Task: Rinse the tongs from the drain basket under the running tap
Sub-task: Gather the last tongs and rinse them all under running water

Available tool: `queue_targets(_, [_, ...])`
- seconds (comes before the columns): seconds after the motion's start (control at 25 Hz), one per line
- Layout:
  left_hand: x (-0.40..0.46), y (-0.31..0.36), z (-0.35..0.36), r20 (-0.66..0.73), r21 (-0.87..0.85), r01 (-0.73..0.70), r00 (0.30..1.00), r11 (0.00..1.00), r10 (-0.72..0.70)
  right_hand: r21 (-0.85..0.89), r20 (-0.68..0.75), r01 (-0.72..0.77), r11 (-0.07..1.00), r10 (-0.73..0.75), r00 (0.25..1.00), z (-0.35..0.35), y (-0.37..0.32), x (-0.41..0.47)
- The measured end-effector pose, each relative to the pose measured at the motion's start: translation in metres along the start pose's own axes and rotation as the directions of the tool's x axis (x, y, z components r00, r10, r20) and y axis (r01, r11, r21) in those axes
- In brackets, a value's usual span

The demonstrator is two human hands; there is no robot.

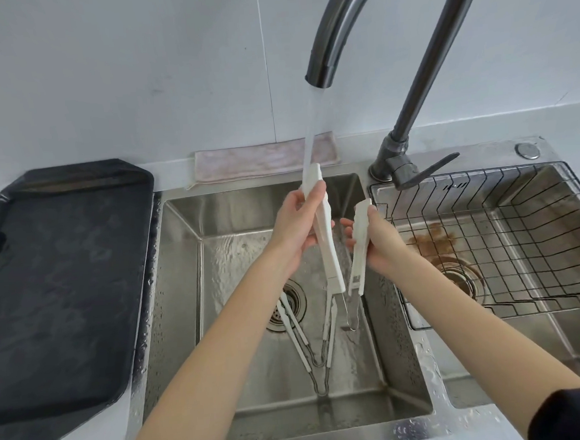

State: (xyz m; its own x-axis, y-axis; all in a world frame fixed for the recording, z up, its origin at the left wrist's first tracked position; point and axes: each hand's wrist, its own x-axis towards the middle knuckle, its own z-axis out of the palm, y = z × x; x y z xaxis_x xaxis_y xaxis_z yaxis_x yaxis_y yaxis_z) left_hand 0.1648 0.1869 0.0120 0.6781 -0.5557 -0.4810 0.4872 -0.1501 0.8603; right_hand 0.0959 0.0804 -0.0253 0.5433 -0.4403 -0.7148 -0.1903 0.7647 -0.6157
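Observation:
Over the left sink basin (pixel 180 248), my left hand (pixel 294 229) grips a long white tongs handle (pixel 326 248), held upright. Water from the tap spout (pixel 319 70) falls as a stream (pixel 311 132) onto its top end. My right hand (pixel 377 241) holds a second white tongs handle (pixel 359 249) just right of the stream, metal tip pointing down. I cannot tell whether the two handles are joined. Another white-and-wire pair of tongs (pixel 311 349) lies in a V on the basin floor. The black wire drain basket (pixel 467 173) sits in the right basin.
A black tray (pixel 63 287) lies on the counter to the left. A folded pale cloth (pixel 260 160) rests behind the sink. The tap lever (pixel 429 170) points right over the basket. The left drain (pixel 289 302) is below my left wrist. Brown stains mark the right basin floor.

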Motion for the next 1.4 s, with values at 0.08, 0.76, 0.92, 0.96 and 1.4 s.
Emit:
queue_targets(0.08, [-0.002, 0.005, 0.003, -0.005, 0.035, -0.021, 1.0, 0.999, 0.021, -0.011, 0.025, -0.02, 1.0, 0.02, 0.999, 0.001, 0.005, 0.002])
queue_targets(0.76, [0.003, 0.017, -0.014, 0.202, -0.414, -0.002, 0.975, 0.91, 0.095, -0.161, -0.024, 0.169, 0.973, -0.175, 0.984, 0.012, -0.008, 0.001])
queue_targets(0.92, [0.011, 0.023, -0.017, 0.162, -0.337, -0.01, 0.984, 0.941, 0.069, -0.081, -0.044, 0.247, 0.966, -0.251, 0.967, 0.016, -0.01, -0.009])
queue_targets(0.96, [0.013, 0.025, -0.017, 0.154, -0.324, -0.01, 0.986, 0.946, 0.063, -0.075, -0.051, 0.271, 0.96, -0.275, 0.96, 0.017, -0.011, -0.011])
queue_targets(1.4, [0.012, 0.018, -0.031, -0.082, -0.06, -0.082, 0.994, 0.995, 0.077, -0.341, 0.232, 0.579, 0.741, -0.53, 0.815, 0.042, -0.008, -0.04])
